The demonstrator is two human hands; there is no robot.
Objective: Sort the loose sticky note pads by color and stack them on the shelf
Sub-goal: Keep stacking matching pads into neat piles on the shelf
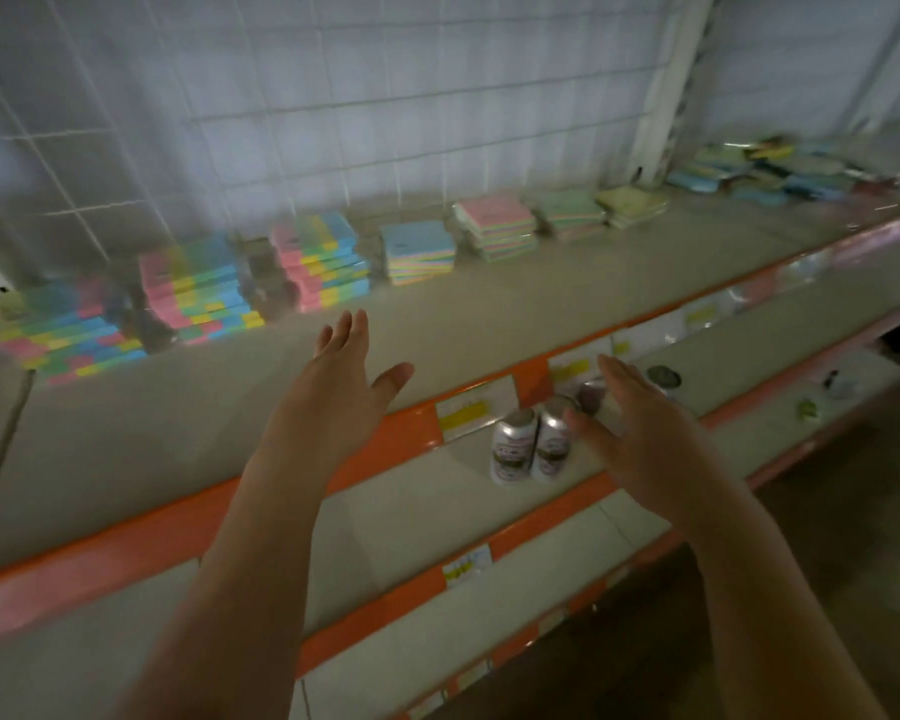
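both hands are out in front of the shelf and neither one has anything in it. left hand (341, 379) is stretched over the front part of the top shelf (489, 304), fingers straight and a bit spread, thumb sticking out to the right. right hand (640, 423) is lower and off to the right, also flat with straight fingers, hovering over the second shelf (411, 491) just beside two silver cans (533, 444) standing upright next to each other. can't tell if it's touching them, the whole shot is pretty blurry.

the sticky note pads are all along the back of the top shelf against the white wire grid backing (281, 96). from the left: a low multicolor pile (68, 330) of pink, blue, green and yellow, then a taller multicolor stack (198, 285), then another one (320, 262). after that a stack with a blue top (419, 252), one with a pink top (497, 226), one with a green top (572, 213), and one with a yellowish top (632, 205). past the white upright post (666, 96) there's a messy loose heap of pads (780, 168), mostly blue and green, not stacked at all.

orange price rails (422, 423) run along the front edges with yellow and white tags (471, 410) clipped in.
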